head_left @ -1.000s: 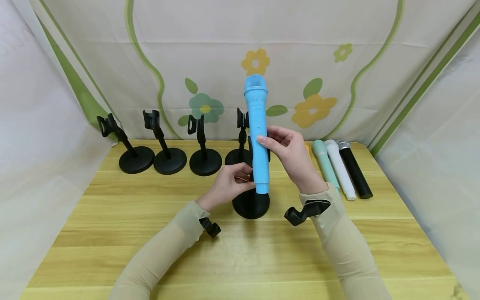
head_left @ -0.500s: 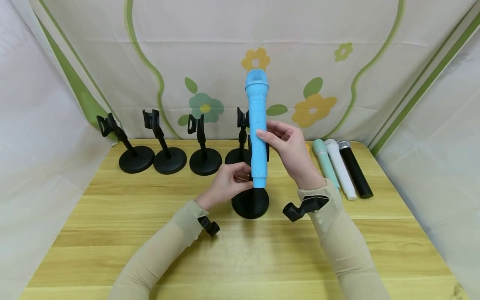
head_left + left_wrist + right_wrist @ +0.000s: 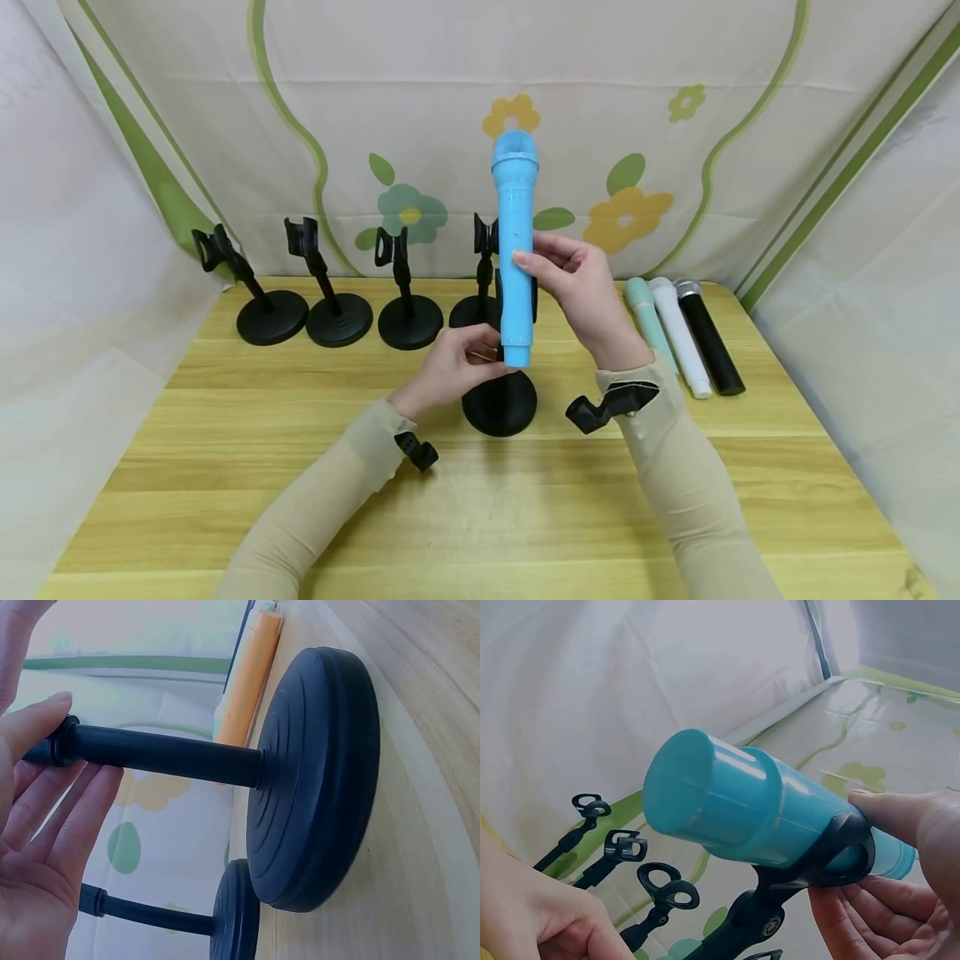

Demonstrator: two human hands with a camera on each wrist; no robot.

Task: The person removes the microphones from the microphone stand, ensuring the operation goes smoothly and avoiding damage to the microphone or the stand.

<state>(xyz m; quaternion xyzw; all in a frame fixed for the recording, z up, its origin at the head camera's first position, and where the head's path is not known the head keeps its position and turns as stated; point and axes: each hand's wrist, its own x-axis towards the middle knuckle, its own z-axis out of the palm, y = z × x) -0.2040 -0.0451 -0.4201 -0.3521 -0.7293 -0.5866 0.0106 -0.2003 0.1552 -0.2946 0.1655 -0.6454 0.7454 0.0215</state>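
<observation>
My right hand [image 3: 581,292] pinches a blue microphone [image 3: 516,217] by the middle of its handle, thumb on the near side. The microphone's head points up and away. In the right wrist view the handle lies in the black clip [image 3: 847,851] of a desk microphone stand. My left hand [image 3: 453,371] holds that stand's pole [image 3: 172,755] near its collar, with the thumb on one side and fingers on the other. The stand's round black base [image 3: 500,408] rests on the table. From the head view, the microphone hides most of the clip and pole.
Several other black stands, such as the far-left one [image 3: 272,317], line the table's back left. At the back right lie mint green [image 3: 651,321], white [image 3: 682,337] and black [image 3: 708,337] microphones. An orange microphone [image 3: 251,675] shows in the left wrist view. Patterned cloth [image 3: 570,50] hangs behind.
The blue microphone has slid a little up and away along its length, with my right hand moving along with it. My left hand and the stand have hardly moved.
</observation>
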